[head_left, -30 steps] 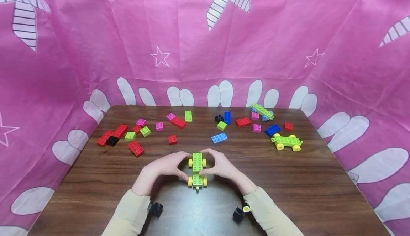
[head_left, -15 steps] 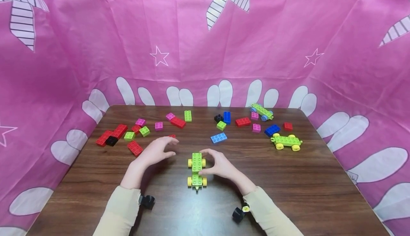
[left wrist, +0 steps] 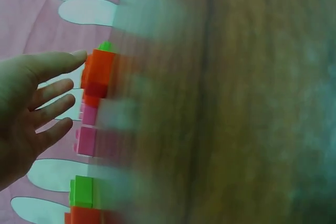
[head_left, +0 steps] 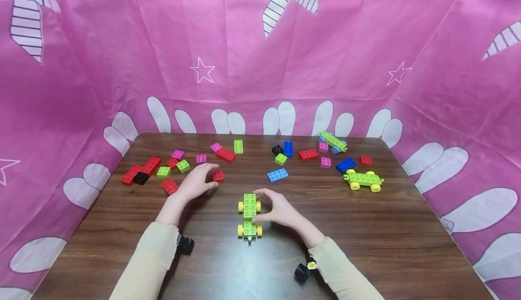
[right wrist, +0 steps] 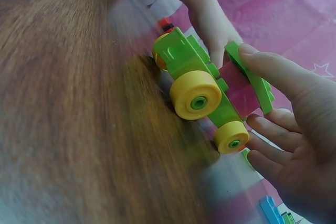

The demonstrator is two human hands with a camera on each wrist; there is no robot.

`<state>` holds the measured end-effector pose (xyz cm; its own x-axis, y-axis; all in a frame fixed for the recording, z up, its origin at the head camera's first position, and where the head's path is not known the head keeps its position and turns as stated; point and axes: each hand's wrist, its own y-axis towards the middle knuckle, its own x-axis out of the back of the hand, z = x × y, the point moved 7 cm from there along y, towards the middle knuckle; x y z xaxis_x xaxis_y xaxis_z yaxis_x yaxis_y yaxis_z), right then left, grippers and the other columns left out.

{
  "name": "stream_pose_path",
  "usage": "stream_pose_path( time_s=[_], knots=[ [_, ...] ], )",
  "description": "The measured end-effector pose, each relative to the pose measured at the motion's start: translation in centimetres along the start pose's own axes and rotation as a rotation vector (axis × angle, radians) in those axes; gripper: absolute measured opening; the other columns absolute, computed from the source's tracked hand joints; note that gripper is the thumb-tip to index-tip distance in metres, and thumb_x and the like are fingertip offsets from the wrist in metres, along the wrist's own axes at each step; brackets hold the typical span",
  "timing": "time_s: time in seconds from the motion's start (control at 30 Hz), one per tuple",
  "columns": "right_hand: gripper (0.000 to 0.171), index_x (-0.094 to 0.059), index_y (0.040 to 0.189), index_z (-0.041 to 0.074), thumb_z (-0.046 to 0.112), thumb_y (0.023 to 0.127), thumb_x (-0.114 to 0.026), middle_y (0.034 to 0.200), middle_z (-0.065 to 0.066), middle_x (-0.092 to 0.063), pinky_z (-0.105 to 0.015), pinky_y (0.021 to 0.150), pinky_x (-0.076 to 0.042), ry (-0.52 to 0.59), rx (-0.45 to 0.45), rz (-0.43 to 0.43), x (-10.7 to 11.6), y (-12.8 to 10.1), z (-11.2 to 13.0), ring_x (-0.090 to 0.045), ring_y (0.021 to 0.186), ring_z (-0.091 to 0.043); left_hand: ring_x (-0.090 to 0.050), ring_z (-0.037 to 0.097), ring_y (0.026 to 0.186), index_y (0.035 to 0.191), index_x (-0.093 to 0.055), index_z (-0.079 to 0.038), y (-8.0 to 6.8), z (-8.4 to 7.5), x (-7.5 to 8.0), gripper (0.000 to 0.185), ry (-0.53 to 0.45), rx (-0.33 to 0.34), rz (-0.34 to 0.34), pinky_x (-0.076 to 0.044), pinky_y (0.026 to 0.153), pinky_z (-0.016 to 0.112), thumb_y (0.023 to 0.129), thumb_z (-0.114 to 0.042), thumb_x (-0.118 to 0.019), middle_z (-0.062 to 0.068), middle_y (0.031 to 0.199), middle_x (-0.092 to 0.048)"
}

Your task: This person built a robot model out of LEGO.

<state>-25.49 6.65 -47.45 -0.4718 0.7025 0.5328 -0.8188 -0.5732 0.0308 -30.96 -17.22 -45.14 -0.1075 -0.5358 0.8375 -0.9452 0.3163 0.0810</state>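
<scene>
A green wheeled car base [head_left: 249,216] with yellow wheels stands on the brown table [head_left: 366,236], with a green brick on its far half. My right hand [head_left: 260,206] grips it from the right, thumb and fingers curled at its sides. In the right wrist view the thumb of that hand [right wrist: 252,90] lies on the green top of the car [right wrist: 194,72] and the fingers sit by a wheel. My left hand [head_left: 205,176] reaches a small red brick [head_left: 218,176]. Seen from the left wrist, this hand [left wrist: 58,93] has straight fingers, the thumb tip at the red brick [left wrist: 98,72].
Loose bricks lie across the far half of the table: red and green ones [head_left: 142,171] at the left, a blue plate [head_left: 278,174] in the middle. Two more wheeled bases [head_left: 363,180] [head_left: 333,141] sit at the right. Pink cloth [head_left: 260,64] walls the table in.
My left hand let go of the green car and moved left and away to the small red brick. The right hand stayed on the car.
</scene>
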Motion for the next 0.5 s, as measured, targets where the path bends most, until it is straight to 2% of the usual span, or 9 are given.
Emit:
stream_pose_path(
  time_s=[0.23,0.5],
  knots=[
    [0.068,-0.054,0.132,0.008,0.028,0.075,-0.085,0.123,-0.006,-0.066,-0.046,0.107,-0.044,0.003,0.008,0.004,0.0,0.0,-0.1,-0.059,0.12,-0.023,-0.046,0.039,0.133,0.136,-0.052,0.002,0.7,0.3,-0.7,0.056,0.04,0.044,0.047,-0.036,0.111,0.054,0.087,-0.015,-0.074,0.022,0.138,-0.055],
    [0.066,-0.055,0.132,0.008,0.028,0.076,-0.084,0.122,-0.006,-0.066,-0.046,0.107,-0.044,0.011,0.015,0.011,0.1,-0.1,-0.2,-0.059,0.12,-0.022,-0.051,0.039,0.129,0.134,-0.055,0.003,1.3,0.1,-0.9,0.053,0.066,0.06,0.116,-0.039,0.109,0.053,0.087,-0.013,-0.073,0.023,0.134,-0.058]
  ],
)
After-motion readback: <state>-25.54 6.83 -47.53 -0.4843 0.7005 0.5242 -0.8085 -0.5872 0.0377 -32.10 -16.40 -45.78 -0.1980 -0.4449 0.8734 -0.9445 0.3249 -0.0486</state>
